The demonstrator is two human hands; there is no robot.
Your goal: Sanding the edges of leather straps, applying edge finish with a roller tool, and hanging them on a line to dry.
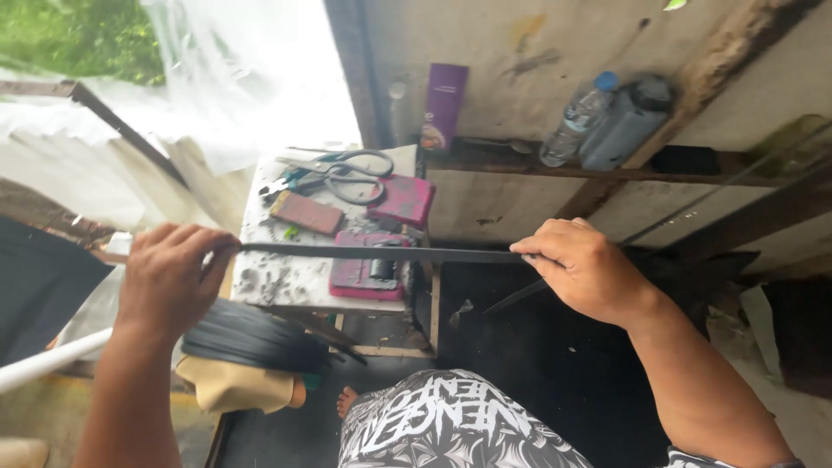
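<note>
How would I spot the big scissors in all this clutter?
Find the small white table standing by the wall. At its far edge, before the purple box, lie the scissors. Their large grey looped handles set them apart from the flat pink and brown blocks nearby.

Thin black strip (381,253), horizontal, taut

Matt dark strip, worn work surfaces

I see a thin, matt black strip (381,252), a dusty grey rough table (269,277), steel scissors (342,173), clear plastic bottle (579,117), rough wooden shelf (520,165) and glossy purple carton (444,104).
</note>
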